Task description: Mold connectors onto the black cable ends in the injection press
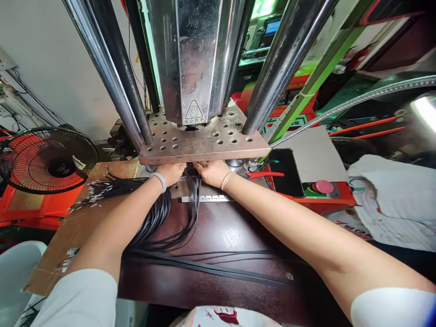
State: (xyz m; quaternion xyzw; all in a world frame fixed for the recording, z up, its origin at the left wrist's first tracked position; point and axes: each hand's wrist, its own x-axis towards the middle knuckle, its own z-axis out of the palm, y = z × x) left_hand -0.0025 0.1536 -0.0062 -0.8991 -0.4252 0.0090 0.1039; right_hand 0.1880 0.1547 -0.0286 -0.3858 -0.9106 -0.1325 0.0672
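Both hands reach in beneath the drilled metal plate (204,152) of a press. My left hand (172,172) is closed, its fingertips at the upper ends of a strand of black cables (195,202). Opposite it, my right hand (214,173) bends its fingers over the same cable ends from the right. What lies right between the fingertips is dark and partly hidden under the plate. The cables hang down from between the hands and curve left across the dark tabletop (231,236). A pale slotted strip (213,198) lies behind the strand, just below the hands.
A thick cable bundle (155,218) with pale ends lies left. Steel columns (272,68) flank the press cylinder (197,59). Right are red-handled pliers (265,174), a black tablet-like slab (288,170), a red push button (323,186) and white cloths (391,195). A fan (61,168) stands left.
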